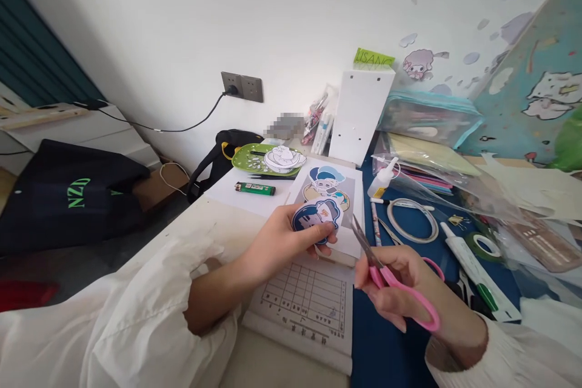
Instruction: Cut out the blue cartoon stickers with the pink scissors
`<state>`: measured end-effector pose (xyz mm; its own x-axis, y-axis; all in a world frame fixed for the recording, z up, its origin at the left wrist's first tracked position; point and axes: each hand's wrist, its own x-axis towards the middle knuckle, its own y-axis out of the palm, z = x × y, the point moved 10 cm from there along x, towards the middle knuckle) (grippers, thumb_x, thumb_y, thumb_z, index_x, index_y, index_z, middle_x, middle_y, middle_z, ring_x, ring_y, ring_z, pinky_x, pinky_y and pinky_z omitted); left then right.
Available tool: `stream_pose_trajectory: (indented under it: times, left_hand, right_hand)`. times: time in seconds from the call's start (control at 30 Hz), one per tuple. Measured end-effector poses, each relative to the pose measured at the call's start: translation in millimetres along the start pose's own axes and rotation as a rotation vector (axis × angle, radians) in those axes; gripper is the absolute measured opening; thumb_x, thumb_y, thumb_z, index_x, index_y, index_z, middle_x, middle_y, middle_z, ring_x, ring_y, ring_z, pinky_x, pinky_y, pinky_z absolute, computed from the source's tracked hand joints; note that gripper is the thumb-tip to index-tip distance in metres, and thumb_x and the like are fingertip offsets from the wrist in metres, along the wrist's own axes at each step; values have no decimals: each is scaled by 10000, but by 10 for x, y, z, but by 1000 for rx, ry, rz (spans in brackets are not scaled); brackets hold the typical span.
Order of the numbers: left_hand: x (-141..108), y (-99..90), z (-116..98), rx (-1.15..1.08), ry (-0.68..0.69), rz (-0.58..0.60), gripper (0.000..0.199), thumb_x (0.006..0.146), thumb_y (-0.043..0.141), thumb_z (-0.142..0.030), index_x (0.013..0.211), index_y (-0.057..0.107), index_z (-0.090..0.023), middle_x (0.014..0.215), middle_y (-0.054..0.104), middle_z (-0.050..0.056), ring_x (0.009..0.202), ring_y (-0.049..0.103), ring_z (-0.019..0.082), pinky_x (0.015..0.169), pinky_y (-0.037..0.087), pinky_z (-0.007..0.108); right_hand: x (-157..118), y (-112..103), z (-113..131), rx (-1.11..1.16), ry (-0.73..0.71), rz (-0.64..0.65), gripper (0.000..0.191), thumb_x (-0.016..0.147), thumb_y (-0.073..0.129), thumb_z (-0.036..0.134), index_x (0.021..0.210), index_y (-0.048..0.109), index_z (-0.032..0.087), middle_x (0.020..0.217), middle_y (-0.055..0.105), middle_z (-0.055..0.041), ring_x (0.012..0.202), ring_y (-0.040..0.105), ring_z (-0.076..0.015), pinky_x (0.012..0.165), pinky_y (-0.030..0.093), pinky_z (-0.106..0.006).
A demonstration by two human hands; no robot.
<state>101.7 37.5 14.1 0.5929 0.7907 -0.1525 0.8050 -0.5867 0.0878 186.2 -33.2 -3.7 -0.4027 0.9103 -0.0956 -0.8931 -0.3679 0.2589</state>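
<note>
Between the thumb and fingers of my left hand [291, 233] is a paper cutout [313, 218] with a dark blue and white cartoon figure. My right hand [400, 288] grips pink-handled scissors [386, 279], their blades [361, 235] pointing up and toward the cutout but apart from it. Behind the cutout lies a printed sheet [352, 194] with a cartoon figure in a blue hat on grey. Below my left hand a printed form pad [309, 309] rests on the table. Part of the cutout is covered by my thumb.
A green lighter [255, 188] and a green tray [248, 159] holding white paper cutouts stand beyond my left hand. On the right are a glue bottle [383, 180], a coiled white cable [411, 220], a white tube [473, 267] and green tape [484, 245]. A white box [361, 115] stands behind.
</note>
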Motion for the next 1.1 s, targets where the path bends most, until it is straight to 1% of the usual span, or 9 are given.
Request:
stream_pose_trajectory:
  times: [0.07,0.1,0.23,0.37,0.53,0.67,0.77,0.93,1.1]
  left_hand:
    - [5,-12,27,-23,-35,-7,174,762,667,-261,702,608,-109,618,640,-5,483,560,61,483,454,155]
    - [5,-12,36,-34,-50,-6,170,756,670,-253,694,608,-108,610,639,-5,475,555,61,475,453,156]
    - [-3,24,24,-56,-63,34,160,757,663,-244,680,615,-112,599,635,-6,471,545,67,471,457,167]
    - [-3,38,24,-55,-76,54,169,760,658,-242,659,619,-112,596,633,-5,478,549,73,490,468,180]
    - [5,32,27,-73,-66,59,170,759,661,-244,656,635,-112,604,639,1,480,545,75,483,458,184]
    - [9,9,38,-91,-61,49,159,756,666,-235,653,648,-116,605,648,3,479,550,76,485,463,185]
    - [7,12,52,-90,-71,59,161,761,664,-231,648,659,-117,607,656,5,479,559,74,493,476,179]
    - [-30,112,54,-74,-101,138,146,767,664,-219,659,666,-121,622,670,3,475,564,64,485,487,156]
    - [-97,200,77,-55,-146,195,154,784,652,-237,672,648,-131,625,674,4,487,573,71,453,467,142]
  right_hand:
    - [-23,23,3,-25,27,19,333,696,753,420,770,620,124,491,411,78,351,308,-15,345,183,-166]
    - [-33,31,4,-41,38,24,330,706,741,421,767,619,120,507,404,74,360,307,-16,347,177,-168]
    - [-54,19,-7,-125,58,15,236,776,675,347,749,615,121,510,371,75,364,295,-21,343,162,-178]
    - [-61,0,-37,-174,77,12,213,805,631,337,763,618,129,484,344,83,363,298,-33,343,164,-189]
    - [-73,-18,-55,-176,153,-32,221,789,643,341,725,613,131,440,345,88,354,291,-39,348,161,-207]
    - [-80,-2,-35,-163,167,-54,198,765,664,318,702,620,135,439,348,85,348,300,-37,347,160,-207]
    - [-86,12,-35,-147,190,-66,157,746,677,278,690,622,142,453,334,87,355,275,-33,345,145,-201]
    - [-72,-8,-45,-200,199,-91,104,713,669,238,679,626,150,464,320,81,377,264,-45,356,138,-212]
    - [-68,29,-66,-248,171,-40,48,699,626,192,702,623,144,507,358,59,423,244,-55,393,174,-222]
